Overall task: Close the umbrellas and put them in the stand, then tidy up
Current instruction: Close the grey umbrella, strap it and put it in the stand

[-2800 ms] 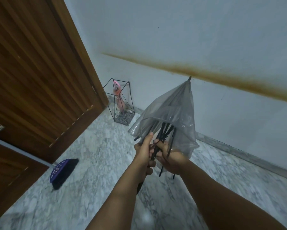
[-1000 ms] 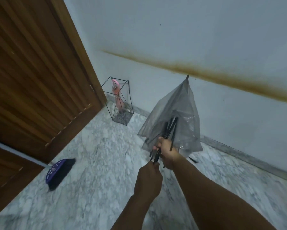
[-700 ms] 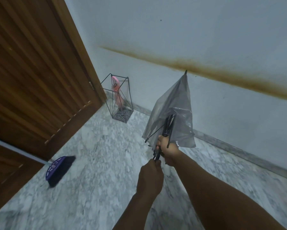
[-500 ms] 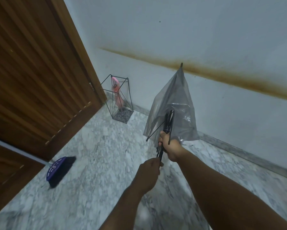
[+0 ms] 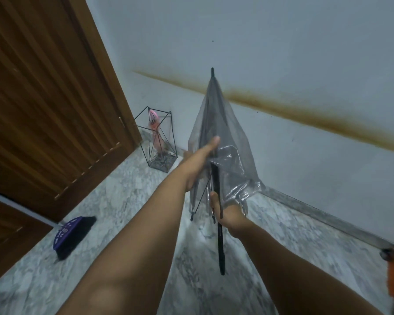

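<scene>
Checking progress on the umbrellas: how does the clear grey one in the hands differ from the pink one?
The clear grey plastic umbrella is larger, held tip-up in the air by the right hand, the left hand on its loose canopy. The pink umbrella is smaller and already stands in the black wire stand. Both are folded.

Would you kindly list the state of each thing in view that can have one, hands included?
Grey umbrella: folded, canopy loose and unwrapped, tip up.
Left hand: thumb extended, against the canopy; other fingers hidden.
Right hand: grips the umbrella's shaft.
Wire stand: upright on the floor by the wall, one umbrella inside.
Pink umbrella: closed, standing in the stand.
Wooden door: whether shut cannot be told.
Purple brush: lying on the floor.
</scene>
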